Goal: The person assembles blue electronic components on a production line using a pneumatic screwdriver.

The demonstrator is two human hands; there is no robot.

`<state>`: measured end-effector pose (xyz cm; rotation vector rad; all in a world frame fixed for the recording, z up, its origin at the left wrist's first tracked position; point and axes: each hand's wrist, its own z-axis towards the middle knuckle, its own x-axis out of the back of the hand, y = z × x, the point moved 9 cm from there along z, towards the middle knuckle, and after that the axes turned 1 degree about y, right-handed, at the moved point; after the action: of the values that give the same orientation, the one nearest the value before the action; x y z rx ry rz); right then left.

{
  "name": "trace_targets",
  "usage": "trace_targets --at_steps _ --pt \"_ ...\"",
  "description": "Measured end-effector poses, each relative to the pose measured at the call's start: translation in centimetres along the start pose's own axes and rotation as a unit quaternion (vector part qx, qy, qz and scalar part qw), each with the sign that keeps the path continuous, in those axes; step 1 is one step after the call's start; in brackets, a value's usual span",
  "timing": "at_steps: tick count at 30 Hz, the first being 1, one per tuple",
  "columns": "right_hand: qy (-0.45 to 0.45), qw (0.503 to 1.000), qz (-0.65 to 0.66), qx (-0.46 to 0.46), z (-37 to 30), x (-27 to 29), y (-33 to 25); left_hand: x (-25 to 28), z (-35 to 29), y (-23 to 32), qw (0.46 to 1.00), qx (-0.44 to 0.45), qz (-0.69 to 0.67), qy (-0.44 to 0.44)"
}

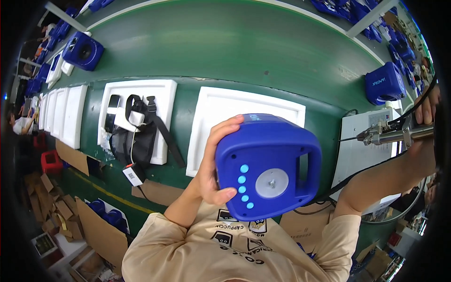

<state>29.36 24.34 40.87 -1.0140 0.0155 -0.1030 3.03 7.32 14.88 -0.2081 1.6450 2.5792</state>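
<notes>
A blue plastic box-shaped housing [277, 141] with a built-in handle is held up in front of my chest. Its near face has a row of several light-blue dots and a pale round disc [271, 182] with a small metal stud in the middle. My left hand [209, 164] grips its left side, thumb on the face and fingers over the top edge. Out at the right rim, my right hand [425, 110] is closed round a metal dispensing gun [392, 136] with a thin needle tip pointing left, apart from the housing. Part of this hand is cut off.
Behind the housing lies a white foam tray [202, 105] on the green bench [188, 47]. Another foam tray [169, 89] holds a black strapped bag [136, 145] and a phone. Blue speaker-like boxes [83, 50] stand left and right [383, 84]. A white equipment box [352, 145] sits below the gun.
</notes>
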Motion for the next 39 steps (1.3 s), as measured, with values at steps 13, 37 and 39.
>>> trace_targets --at_steps 13,37,39 --pt "0.072 0.996 0.013 0.052 -1.6 1.9 -0.1 -0.5 3.0 -3.1 0.993 0.115 -0.017 0.014" --pt "0.084 0.990 -0.077 0.086 -1.6 3.8 -2.1 7.1 15.6 5.8 0.938 0.341 -0.016 0.057" --pt "0.069 0.996 -0.040 0.047 -2.3 3.1 -2.1 7.7 19.0 4.4 0.944 0.305 -0.054 0.115"
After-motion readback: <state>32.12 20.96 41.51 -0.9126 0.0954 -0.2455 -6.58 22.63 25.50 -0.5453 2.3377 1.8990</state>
